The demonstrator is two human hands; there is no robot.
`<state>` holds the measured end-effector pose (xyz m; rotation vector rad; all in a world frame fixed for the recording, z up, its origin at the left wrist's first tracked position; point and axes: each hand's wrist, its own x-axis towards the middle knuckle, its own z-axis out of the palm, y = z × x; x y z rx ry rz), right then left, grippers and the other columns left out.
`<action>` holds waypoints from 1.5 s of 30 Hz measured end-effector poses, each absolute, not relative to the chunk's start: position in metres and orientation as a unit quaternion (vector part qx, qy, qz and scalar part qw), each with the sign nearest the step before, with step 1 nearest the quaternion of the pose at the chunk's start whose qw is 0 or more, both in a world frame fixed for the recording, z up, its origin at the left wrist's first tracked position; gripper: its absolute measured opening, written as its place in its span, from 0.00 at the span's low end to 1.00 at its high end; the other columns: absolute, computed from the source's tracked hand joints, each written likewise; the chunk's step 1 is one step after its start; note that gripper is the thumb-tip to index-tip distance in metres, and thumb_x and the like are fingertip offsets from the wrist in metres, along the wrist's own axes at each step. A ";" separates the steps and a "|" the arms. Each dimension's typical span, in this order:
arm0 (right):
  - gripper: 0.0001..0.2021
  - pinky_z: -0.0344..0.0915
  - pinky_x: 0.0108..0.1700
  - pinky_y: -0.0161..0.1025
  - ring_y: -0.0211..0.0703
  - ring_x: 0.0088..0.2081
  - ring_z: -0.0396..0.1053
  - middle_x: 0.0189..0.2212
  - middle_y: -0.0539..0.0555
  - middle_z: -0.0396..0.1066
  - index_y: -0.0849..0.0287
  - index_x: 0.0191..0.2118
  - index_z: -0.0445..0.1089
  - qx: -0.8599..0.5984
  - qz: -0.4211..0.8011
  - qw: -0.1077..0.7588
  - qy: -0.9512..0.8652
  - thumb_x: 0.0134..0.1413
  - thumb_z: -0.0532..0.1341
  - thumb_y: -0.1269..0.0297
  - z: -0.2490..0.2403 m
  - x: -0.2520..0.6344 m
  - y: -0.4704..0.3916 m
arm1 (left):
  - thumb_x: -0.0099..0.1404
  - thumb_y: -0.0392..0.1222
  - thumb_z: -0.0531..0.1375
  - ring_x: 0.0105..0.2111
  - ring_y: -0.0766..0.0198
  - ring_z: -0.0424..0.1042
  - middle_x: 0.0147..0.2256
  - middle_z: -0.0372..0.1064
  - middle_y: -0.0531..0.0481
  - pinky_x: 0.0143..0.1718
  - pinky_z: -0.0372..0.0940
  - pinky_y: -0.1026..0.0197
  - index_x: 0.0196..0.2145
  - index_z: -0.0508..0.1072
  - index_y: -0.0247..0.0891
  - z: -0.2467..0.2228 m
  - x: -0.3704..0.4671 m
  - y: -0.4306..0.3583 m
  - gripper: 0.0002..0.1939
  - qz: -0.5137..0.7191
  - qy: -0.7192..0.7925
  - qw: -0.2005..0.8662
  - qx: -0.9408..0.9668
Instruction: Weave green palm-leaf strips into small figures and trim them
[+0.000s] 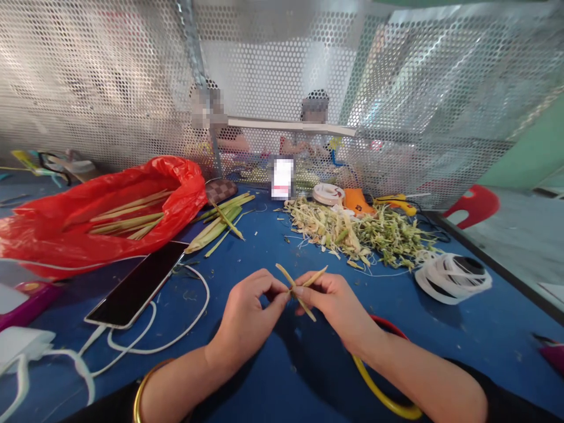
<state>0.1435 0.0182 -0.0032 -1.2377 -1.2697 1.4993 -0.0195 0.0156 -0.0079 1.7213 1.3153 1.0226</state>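
Over the middle of the blue table, my left hand (259, 305) and my right hand (328, 296) meet at a small crossing of dried leaf strips (304, 305). Thumb and fingertips of the left pinch the strips near where they cross. From the other side the right hand grips them, its fingers curled. Pale yellow-green ends stick out above and below the fingertips; the crossing itself is partly hidden. Beyond the hands, to the left, lie longer green and straw-coloured leaves (222, 226) beside a red plastic bag (176, 182) with more strips inside.
Left of my hands lies a phone (141, 288) on a white cable (207, 299). Scraps of leaf (343, 229) are heaped at the back right, near a roll of white ribbon (453, 279). A yellow-and-red loop (383, 396) lies under my right forearm. A perforated metal screen (273, 64) stands behind; people sit beyond it.
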 end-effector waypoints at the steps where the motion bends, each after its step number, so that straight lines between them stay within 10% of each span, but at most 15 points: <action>1: 0.10 0.64 0.30 0.35 0.37 0.25 0.66 0.21 0.48 0.67 0.61 0.29 0.72 -0.483 0.596 0.405 -0.497 0.46 0.63 0.59 -0.002 0.144 0.019 | 0.56 0.41 0.59 0.28 0.65 0.65 0.25 0.68 0.52 0.32 0.58 0.63 0.23 0.74 0.36 -0.008 -0.020 0.017 0.08 0.396 0.518 0.395 0.647; 29: 0.06 0.64 0.33 0.34 0.34 0.26 0.65 0.23 0.48 0.70 0.60 0.27 0.74 -0.449 0.556 0.451 -0.534 0.48 0.62 0.64 0.001 0.145 0.018 | 0.55 0.53 0.64 0.19 0.71 0.69 0.25 0.74 0.48 0.26 0.63 0.68 0.33 0.78 0.33 -0.002 -0.022 0.018 0.19 0.293 0.467 0.743 0.381; 45: 0.17 0.62 0.30 0.35 0.37 0.23 0.67 0.19 0.50 0.69 0.60 0.24 0.69 -0.481 0.521 0.351 -0.612 0.54 0.58 0.52 0.003 0.150 0.016 | 0.55 0.56 0.61 0.16 0.70 0.66 0.21 0.73 0.49 0.22 0.60 0.66 0.24 0.75 0.33 0.005 -0.021 0.019 0.20 0.409 0.509 0.606 0.454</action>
